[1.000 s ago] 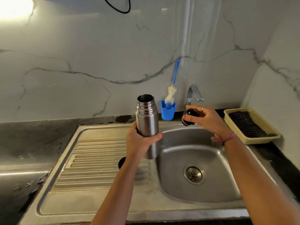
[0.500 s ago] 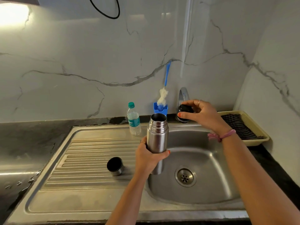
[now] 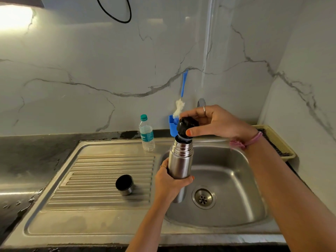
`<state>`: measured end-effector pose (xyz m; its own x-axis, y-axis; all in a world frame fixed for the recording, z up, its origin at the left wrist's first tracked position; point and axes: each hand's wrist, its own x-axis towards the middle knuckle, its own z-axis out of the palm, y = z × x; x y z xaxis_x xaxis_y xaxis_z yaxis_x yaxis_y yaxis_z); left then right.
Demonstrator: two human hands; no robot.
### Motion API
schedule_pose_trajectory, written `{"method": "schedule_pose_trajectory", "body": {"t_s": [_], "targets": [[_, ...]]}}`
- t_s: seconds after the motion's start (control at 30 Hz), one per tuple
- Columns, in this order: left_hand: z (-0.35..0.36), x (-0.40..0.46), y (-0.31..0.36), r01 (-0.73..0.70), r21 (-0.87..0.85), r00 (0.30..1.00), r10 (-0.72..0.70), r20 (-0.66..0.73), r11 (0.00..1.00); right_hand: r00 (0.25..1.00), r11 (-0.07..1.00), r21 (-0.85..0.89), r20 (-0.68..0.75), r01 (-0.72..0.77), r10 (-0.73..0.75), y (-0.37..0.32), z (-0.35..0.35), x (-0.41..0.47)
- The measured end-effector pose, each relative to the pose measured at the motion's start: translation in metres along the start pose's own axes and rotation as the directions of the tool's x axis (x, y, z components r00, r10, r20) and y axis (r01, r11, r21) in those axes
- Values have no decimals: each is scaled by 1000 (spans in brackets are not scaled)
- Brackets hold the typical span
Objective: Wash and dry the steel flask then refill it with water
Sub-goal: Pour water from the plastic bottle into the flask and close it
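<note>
Your left hand (image 3: 171, 180) grips flask (image 3: 180, 160) above sink (image 3: 245, 179); right hand (image 3: 214, 122) pinches stopper (image 3: 185, 127) at its mouth. Tilted entry risks cross-threading.

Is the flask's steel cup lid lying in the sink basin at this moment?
No, the steel cup lid rests on the ribbed drainboard, left of the sink basin.

The tap (image 3: 201, 102) is largely hidden behind the right hand (image 3: 216, 122). The flask (image 3: 180, 160) mouth is covered by the black stopper (image 3: 185, 127); its contents cannot be determined. The tray (image 3: 283, 150) is partly masked by the right forearm. The bottle (image 3: 147, 133) label is unreadable.
</note>
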<state>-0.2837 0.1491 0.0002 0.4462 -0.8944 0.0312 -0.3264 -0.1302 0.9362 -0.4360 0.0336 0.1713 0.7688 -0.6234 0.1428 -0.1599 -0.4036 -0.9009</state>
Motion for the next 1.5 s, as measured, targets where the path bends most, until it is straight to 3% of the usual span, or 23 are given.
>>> {"method": "schedule_pose_trajectory", "body": {"t_s": [0.3, 0.47, 0.6, 0.67, 0.87, 1.03, 1.2, 1.27, 1.37, 1.5], "targets": [[4, -4, 3, -14, -13, 1000, 14, -7, 1000, 993, 952, -307, 106, -19, 54, -3, 10, 3], [5, -5, 7, -23, -19, 1000, 23, -16, 1000, 997, 895, -445, 56, -22, 52, -4, 17, 1], [5, -6, 7, -19, -23, 1000, 18, -17, 1000, 974, 968, -251, 210, -24, 79, 4, 0, -2], [6, -7, 7, -17, -18, 1000, 17, -17, 1000, 963, 970, -242, 261, -1, 66, 10, -5, -4], [8, -9, 9, -26, -15, 999, 25, -25, 1000, 997, 934, -350, 17, -66, 77, 24, 15, 1], [9, -6, 10, -20, -16, 999, 19, -29, 1000, 964, 990, -124, 250, -66, 96, 29, 3, -5], [11, -3, 8, -17, -10, 999, 17, -33, 1000, 996, 984, -150, -3, -92, 93, 38, 21, 1], [11, -3, 9, -13, -16, 999, 12, -41, 1000, 991, 979, -180, 67, -100, 114, 40, 24, 2], [11, -2, 9, -6, -25, 999, 5, -44, 1000, 972, 996, -45, 218, -82, 90, 42, 19, -2], [11, -1, 6, -5, -8, 999, 5, -51, 1000, 996, 994, 70, 54, -81, 78, 44, 29, 0]]}}
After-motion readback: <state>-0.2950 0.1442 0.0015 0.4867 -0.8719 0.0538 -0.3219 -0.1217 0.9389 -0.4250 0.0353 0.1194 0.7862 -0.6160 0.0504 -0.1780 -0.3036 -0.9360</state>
